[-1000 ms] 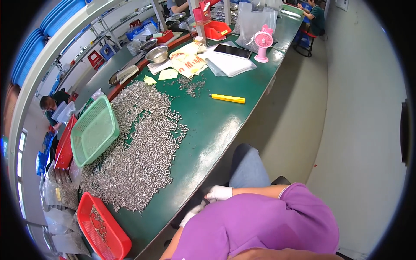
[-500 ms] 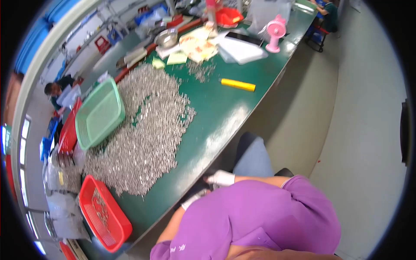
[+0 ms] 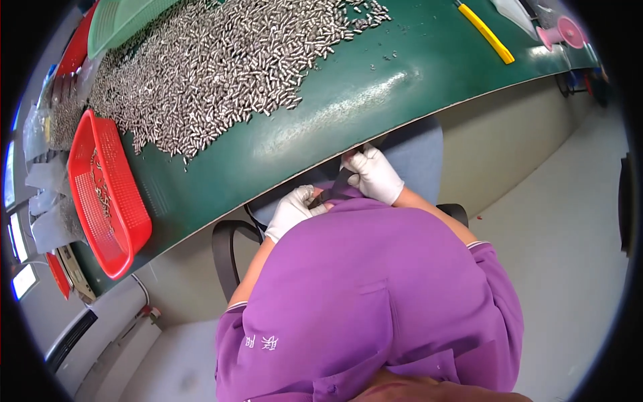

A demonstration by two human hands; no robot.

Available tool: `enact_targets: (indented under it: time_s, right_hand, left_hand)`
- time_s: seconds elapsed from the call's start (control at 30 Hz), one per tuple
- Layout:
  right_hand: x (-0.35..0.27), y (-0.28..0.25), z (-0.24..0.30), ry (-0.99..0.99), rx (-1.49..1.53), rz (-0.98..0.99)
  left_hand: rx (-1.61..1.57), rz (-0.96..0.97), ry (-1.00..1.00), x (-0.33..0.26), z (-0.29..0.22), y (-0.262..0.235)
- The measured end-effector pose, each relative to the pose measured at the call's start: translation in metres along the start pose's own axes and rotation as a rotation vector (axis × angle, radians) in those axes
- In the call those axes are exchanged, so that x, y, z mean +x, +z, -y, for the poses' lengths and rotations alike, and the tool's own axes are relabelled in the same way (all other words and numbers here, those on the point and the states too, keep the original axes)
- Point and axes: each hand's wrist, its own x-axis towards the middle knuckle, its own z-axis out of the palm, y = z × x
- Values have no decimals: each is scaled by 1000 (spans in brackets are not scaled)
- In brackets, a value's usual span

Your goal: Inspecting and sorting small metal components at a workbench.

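Both my hands wear white gloves that leave some fingertips bare, and they are low at my lap, below the table's near edge. A dark strap (image 3: 339, 185) runs between them in front of my purple shirt. The fingers of my left hand (image 3: 291, 211) are closed on one end of it. My right hand (image 3: 377, 176) is closed around its other end, closer to the table edge. The strap's far parts are hidden by my hands and shirt, and I cannot tell what it belongs to.
Small metal cylinders (image 3: 221, 74) lie heaped on the green table (image 3: 281, 151). A red basket (image 3: 137, 221) stands at the left, a green basket (image 3: 127, 23) behind it. A yellow-handled cutter (image 3: 487, 33) and a pink fan (image 3: 566, 33) are at the right. Chair armrests flank me.
My view has turned down toward my lap, so the table has shifted upward in the picture. Both hands, mostly hidden before, now show with the dark strap between them.
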Motion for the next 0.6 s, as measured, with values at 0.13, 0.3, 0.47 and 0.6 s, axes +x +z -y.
enact_targets:
  time_s: [0.13,0.3,0.47,0.6]
  right_hand:
    - [-10,2,0,-10,-65,-57]
    - [-9,4,-5,-98,-20,-103]
    - [-12,6,13,-10,-363,-102]
    - [-20,14,38,121,-913,258]
  left_hand:
    - [69,-26,48,-4,25,-7]
    - [142,-168,141,-15,22,4]
    - [57,-128,48,-17,11,0]
    - [21,-209,76,-24,-5,7]
